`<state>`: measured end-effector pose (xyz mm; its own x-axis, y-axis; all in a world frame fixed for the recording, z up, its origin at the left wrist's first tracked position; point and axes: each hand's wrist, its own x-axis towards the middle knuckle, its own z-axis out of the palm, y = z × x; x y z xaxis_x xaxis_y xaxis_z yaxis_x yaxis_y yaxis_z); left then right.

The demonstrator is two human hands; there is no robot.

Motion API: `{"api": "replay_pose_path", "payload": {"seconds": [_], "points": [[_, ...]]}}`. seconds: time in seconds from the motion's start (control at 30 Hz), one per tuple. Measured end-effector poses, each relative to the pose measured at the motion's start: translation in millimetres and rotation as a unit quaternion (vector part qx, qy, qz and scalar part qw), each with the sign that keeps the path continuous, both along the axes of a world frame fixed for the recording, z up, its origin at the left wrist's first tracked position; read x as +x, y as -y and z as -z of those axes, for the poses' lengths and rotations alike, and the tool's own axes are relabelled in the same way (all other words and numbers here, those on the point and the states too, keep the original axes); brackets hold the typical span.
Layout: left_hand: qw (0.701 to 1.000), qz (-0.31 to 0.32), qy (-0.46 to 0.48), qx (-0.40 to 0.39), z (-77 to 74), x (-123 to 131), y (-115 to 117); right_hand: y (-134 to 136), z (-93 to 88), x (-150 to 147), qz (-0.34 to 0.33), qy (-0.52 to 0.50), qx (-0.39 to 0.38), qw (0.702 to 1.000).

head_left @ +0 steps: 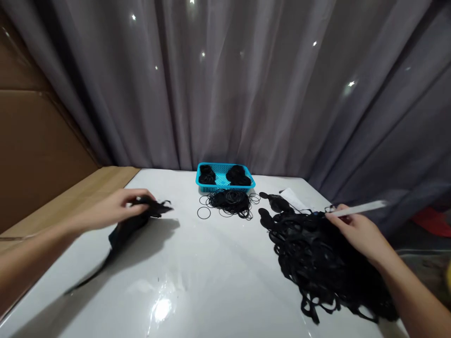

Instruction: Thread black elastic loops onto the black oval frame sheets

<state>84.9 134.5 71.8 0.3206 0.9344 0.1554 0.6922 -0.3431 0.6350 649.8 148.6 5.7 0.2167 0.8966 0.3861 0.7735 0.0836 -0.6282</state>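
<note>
My left hand (121, 206) is closed on a piece of black fabric (128, 232) at the left, lifted over the tabletop. A narrow black tail hangs from the fabric toward the lower left. At the right, my right hand (362, 234) grips a white flat stick (366, 207), slightly blurred, at the upper edge of a heap of black looped straps (317, 253). Whether those fingers also pinch some strap is hard to make out. Between the hands, farther back, thin black rings (230, 202) lie in a loose pile, one ring apart on its left.
A blue plastic basket (225, 188) with two black bundles stands at the back of the white table (211, 272). White paper (294, 198) lies behind the strap heap. Cardboard (38, 141) borders the left side. A grey curtain (229, 94) hangs behind.
</note>
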Motion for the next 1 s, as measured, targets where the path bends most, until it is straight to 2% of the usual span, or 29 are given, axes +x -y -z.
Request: {"api": "replay_pose_path", "payload": {"seconds": [0.1,0.2,0.27,0.37,0.43,0.5,0.6,0.73,0.83,0.93,1.0], "points": [[0.988,0.07,0.099,-0.095,21.3,44,1,9,-0.1,-37,-0.025,0.005,0.012,1.0],[0.969,0.091,0.181,-0.141,32.1,76,-1,16,-4.6,-86,-0.107,-0.079,0.018,0.991],[0.955,0.094,0.231,-0.161,34.8,90,-3,18,-4.9,-120,-0.192,-0.167,-0.021,0.967],[0.933,0.085,0.299,-0.179,37.7,102,-7,16,-1.1,-164,-0.307,-0.27,-0.068,0.91],[0.919,0.078,0.336,-0.193,39.8,106,-9,14,2.4,-187,-0.359,-0.29,-0.096,0.882],[0.906,0.071,0.363,-0.205,41.1,108,-9,13,5.7,-206,-0.383,-0.288,-0.124,0.869],[0.893,0.06,0.39,-0.216,38.2,107,-5,16,10.9,-227,-0.377,-0.287,-0.135,0.87],[0.878,0.053,0.421,-0.224,25.1,107,5,20,18.2,-247,-0.376,-0.255,-0.14,0.88],[0.886,0.024,0.43,-0.173,13.7,101,11,19,20.3,-251,-0.383,-0.275,-0.156,0.868],[0.898,-0.029,0.431,-0.087,3.9,87,14,14,17.7,-245,-0.397,-0.364,-0.163,0.827],[0.897,-0.06,0.435,-0.052,-1.0,74,14,10,14.2,-236,-0.389,-0.415,-0.141,0.81]]}}
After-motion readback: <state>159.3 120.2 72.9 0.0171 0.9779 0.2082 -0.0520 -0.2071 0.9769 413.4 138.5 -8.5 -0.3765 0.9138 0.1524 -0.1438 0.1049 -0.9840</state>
